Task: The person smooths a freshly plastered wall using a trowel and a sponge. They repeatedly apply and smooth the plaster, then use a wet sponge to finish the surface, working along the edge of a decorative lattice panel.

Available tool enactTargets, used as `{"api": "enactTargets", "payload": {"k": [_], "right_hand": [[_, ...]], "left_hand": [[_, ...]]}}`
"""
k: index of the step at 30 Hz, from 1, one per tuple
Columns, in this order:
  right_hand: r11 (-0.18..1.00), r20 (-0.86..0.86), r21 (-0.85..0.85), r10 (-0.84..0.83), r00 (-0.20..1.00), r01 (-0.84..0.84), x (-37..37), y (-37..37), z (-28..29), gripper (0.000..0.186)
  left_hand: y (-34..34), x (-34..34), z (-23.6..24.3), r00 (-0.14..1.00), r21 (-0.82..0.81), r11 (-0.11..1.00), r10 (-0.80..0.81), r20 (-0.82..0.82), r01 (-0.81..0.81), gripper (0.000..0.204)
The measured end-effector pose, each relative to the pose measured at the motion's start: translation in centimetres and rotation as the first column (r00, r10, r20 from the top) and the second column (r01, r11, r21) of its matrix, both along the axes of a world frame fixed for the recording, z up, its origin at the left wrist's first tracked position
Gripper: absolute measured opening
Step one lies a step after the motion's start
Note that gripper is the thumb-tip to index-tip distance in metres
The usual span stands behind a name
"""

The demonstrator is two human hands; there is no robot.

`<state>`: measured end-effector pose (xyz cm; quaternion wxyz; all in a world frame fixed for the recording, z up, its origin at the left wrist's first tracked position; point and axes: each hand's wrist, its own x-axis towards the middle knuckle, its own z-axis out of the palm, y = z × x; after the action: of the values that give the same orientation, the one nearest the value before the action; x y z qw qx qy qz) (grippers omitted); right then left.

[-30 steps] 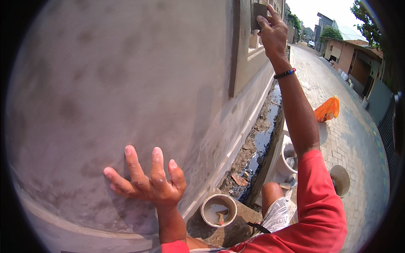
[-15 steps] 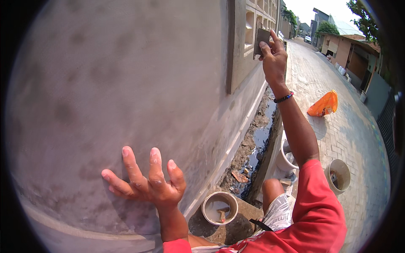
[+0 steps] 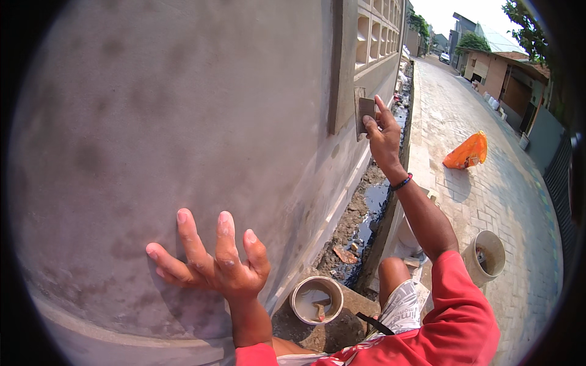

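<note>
Beginning at the left, we are facing a grey plastered wall (image 3: pixel 183 122), and our left hand (image 3: pixel 223 262) is spreading its fingers against it low down, grasping nothing; whether the whole palm is pressing, we cannot tell. Just right of that wrist, a pale bucket (image 3: pixel 317 279) is standing below us, with a brush (image 3: pixel 320 312) leaning in its cloudy liquid. Farther right and higher, beneath the lower edge of the window frame (image 3: pixel 339 91), a flat tool (image 3: pixel 367 107) is lying close along the wall. Its long axis is running roughly up and down in our view, and its dark ribbed block is facing away from the plaster. Our right hand (image 3: pixel 384 139) is closing on that block from the right, thumb across it and forefinger stretching up along its edge, so the tool is sitting on the wall side of our grip. The right is the near hand; the left is staying well apart, lower. Beyond, on the paving (image 3: pixel 519 183), an orange bag (image 3: pixel 467 152) is standing.
</note>
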<state>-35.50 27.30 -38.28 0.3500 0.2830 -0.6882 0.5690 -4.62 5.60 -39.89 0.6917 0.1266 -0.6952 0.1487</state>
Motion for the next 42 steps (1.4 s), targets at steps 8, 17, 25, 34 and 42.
{"api": "enactTargets", "payload": {"k": [8, 17, 25, 34, 42], "right_hand": [[0.992, -0.252, -0.057, -0.121, 0.960, 0.110, -2.5, -3.5, 14.6, 0.058], [1.000, 0.048, -0.017, -0.015, 0.999, 0.016, 0.1, 0.4, -2.1, 0.058], [0.993, -0.338, -0.089, -0.098, 0.936, 0.072, -2.6, -3.2, 15.5, 0.060], [0.966, -0.139, -0.213, 0.120, 0.983, -0.148, -0.2, -5.3, -0.5, 0.055], [0.960, -0.204, -0.273, -0.112, 0.973, 0.053, -3.9, -5.7, 9.8, 0.052]], "left_hand": [[0.4, -0.5, 0.0, 1.000, 0.017, 1.000, -0.020, -0.014, 0.020, 0.030], [0.4, -0.3, 0.3, 1.000, 0.031, 1.000, 0.008, -0.014, -0.008, 0.030], [0.7, -0.8, 0.3, 0.999, 0.024, 1.000, -0.008, -0.043, 0.009, 0.030], [0.4, -0.9, 0.5, 0.999, 0.006, 1.000, 0.021, -0.044, -0.021, 0.030], [1.1, -1.0, 0.6, 0.998, 0.000, 0.998, 0.058, -0.020, -0.058, 0.032]]}}
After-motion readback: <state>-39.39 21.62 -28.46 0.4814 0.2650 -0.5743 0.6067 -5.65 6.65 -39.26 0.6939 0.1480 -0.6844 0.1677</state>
